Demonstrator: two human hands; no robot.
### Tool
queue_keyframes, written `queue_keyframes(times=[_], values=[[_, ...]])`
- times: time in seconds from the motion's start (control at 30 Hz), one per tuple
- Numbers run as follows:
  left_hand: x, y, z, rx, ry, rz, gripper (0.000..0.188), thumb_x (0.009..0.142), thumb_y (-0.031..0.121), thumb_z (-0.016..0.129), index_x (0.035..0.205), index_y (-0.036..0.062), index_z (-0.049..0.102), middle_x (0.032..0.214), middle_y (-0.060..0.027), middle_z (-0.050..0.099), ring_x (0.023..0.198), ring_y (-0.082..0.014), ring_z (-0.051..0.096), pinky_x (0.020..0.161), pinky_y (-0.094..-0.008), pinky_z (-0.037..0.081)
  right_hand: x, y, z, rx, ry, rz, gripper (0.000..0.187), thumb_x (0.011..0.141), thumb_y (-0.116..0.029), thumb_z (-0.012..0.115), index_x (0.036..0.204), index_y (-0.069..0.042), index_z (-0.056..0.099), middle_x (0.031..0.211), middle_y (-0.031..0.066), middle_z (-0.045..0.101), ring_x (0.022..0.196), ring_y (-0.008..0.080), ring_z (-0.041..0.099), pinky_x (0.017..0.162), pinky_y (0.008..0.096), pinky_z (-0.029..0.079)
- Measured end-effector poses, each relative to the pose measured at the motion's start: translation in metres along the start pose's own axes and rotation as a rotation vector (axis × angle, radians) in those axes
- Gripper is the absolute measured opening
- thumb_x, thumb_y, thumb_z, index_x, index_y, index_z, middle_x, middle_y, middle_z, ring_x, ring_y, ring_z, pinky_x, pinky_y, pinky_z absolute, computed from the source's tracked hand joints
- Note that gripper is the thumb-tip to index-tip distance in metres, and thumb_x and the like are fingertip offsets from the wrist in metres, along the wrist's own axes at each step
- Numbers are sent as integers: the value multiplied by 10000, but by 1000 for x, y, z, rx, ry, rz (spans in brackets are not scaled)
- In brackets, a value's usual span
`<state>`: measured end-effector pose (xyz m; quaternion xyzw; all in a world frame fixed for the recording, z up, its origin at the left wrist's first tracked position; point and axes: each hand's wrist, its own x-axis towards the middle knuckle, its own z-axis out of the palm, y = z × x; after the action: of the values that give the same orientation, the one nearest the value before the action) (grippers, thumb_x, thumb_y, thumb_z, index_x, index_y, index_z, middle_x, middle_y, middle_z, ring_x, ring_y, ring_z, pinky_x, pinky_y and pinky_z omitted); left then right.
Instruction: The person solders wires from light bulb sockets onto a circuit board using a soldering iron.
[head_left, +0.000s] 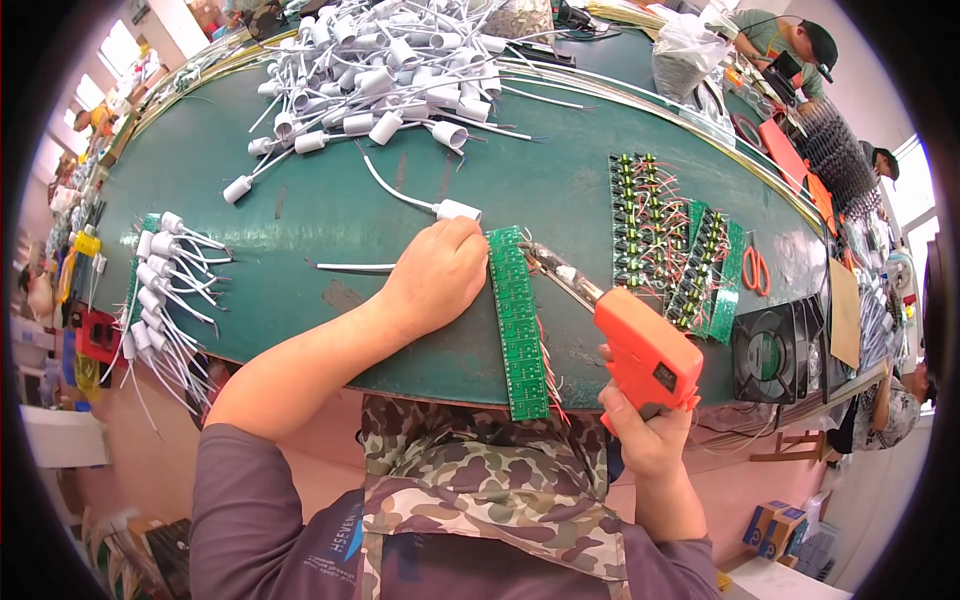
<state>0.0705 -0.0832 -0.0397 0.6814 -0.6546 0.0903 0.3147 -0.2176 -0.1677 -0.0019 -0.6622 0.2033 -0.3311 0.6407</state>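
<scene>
Our green worktop (pixel 300 225) is scuffed. On it we see 1 heap of white sockets (pixel 375 80) at the far side, wired sockets (pixel 150 280) at the left, 1 circuit strip (pixel 519 325) reaching the near edge, and, rightward, component boards (pixel 652 225), orange-handled scissors (pixel 762 275) and 1 black fan (pixel 766 355).

Left hand (pixel 440 275): fingertips hidden beneath knuckles; grip unclear. Right hand (pixel 652 437): fingers partly behind orange soldering gun (pixel 648 340). Tip contact with green circuit board (pixel 518 340) too small to tell.
</scene>
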Motion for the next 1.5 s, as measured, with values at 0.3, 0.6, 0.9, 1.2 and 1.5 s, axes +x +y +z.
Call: queue_keyframes(times=[0.3, 0.6, 0.9, 1.2, 1.5], values=[[-9, 11, -25, 30, -59, 14, 326, 767, 51, 702, 1064, 17, 572, 1108, -164, 585, 1022, -373, 580, 887, -438, 479, -7, 7, -16, -107, -10, -117, 426, 834, 57, 685, 1234, 43, 541, 898, 32, 636, 741, 77, 569, 667, 240, 469], [-7, -2, -58, 178, -235, 21, 358, 772, 59, 693, 1115, 41, 590, 1099, -124, 598, 1062, -330, 580, 941, -451, 453, -11, 14, -36, -209, -65, -167, 527, 851, 95, 588, 1358, 32, 458, 1223, 206, 629, 716, 93, 577, 654, 256, 486], [53, 8, -55, 406, -213, 452, 212, 839, 111, 626, 1046, 147, 659, 1170, -48, 617, 1263, -256, 512, 1143, -552, 307, -15, -1, -32, -68, 90, -95, 508, 834, 51, 631, 1320, 50, 485, 1184, 189, 646, 747, 114, 605, 674, 254, 504], [38, -40, -40, 56, -114, 247, 257, 787, 62, 615, 1037, 74, 672, 1122, -130, 649, 1085, -312, 612, 987, -464, 465, -11, -6, -38, -106, 213, -98, 394, 859, -8, 621, 1235, 61, 528, 1190, 182, 635, 726, 113, 582, 653, 256, 493], [44, -146, -55, 473, -65, -577, 343, 806, 255, 723, 1039, 28, 617, 1059, -155, 667, 1041, -361, 620, 868, -474, 495, -2, -1, -26, -104, 135, -98, 412, 853, -13, 624, 1244, 68, 519, 1184, 197, 633, 714, 111, 589, 674, 259, 510]])
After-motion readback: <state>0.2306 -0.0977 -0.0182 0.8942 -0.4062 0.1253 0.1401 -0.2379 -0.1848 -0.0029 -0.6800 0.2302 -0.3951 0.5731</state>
